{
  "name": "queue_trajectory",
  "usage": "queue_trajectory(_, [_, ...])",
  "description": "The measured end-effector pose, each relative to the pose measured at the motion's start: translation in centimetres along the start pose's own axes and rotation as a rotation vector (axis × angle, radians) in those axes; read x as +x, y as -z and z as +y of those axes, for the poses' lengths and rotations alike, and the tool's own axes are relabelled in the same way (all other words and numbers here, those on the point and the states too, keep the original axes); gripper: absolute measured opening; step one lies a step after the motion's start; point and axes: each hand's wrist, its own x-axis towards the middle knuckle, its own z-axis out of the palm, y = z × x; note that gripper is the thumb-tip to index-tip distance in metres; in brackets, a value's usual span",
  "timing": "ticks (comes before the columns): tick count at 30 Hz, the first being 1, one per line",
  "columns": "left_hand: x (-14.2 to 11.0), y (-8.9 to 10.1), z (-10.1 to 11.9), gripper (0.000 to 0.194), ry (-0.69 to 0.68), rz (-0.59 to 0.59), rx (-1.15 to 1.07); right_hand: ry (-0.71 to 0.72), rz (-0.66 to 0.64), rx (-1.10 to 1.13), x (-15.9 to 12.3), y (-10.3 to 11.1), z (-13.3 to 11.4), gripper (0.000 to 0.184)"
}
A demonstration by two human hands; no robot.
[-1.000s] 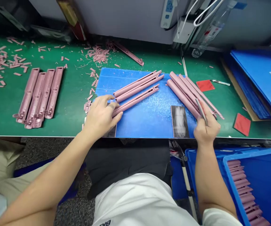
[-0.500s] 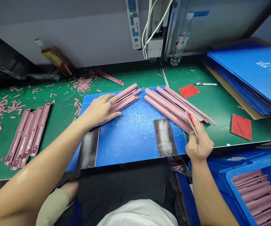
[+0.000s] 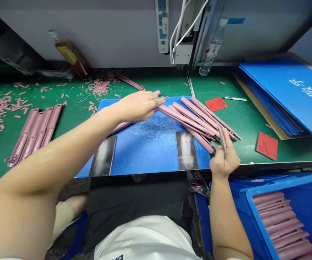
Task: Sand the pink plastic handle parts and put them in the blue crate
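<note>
Blue plastic crate (image 3: 280, 184) at near right, packed with long pink plastic bars (image 3: 283, 227) lying side by side in rows. On the green tabletop (image 3: 169, 86), a blue corrugated mat (image 3: 145, 159) under a loose heap of pink bars (image 3: 199, 119), crossing and overlapping toward the right. Left hand (image 3: 138, 106) open and palm down, fingers extended, resting on the far ends of the bars, no grip visible. Right hand (image 3: 223, 157) curled closed around a slim pale blade-like tool (image 3: 222, 141), exact kind unclear, just beside the heap's near end. Farther left, four pink moulded strips (image 3: 34, 135) side by side, near scattered pink trimmings (image 3: 99, 87).
</note>
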Motion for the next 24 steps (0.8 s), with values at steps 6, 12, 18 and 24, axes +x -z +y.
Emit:
queue_trajectory(6, [-20.2,1.2,5.1,0.040,0.317,0.255,-0.195,-0.028,-0.004,0.014,-0.1,0.5,-0.1,0.053])
queue_trajectory(12, [-29.3,-3.5,11.7,0.038,0.740,0.457,-0.488,0.266,-0.525,0.129,0.9,-2.8,-7.4,0.061])
queue_trajectory(18, [-27.9,-5.2,15.1,0.034,0.657,0.747,-0.558,0.414,-0.853,0.127,-2.1,-6.7,-18.5,0.070])
queue_trajectory(24, [-28.2,-5.6,15.5,0.029,0.666,0.781,-0.547,0.514,-1.023,0.209,-1.6,-6.9,-19.7,0.068])
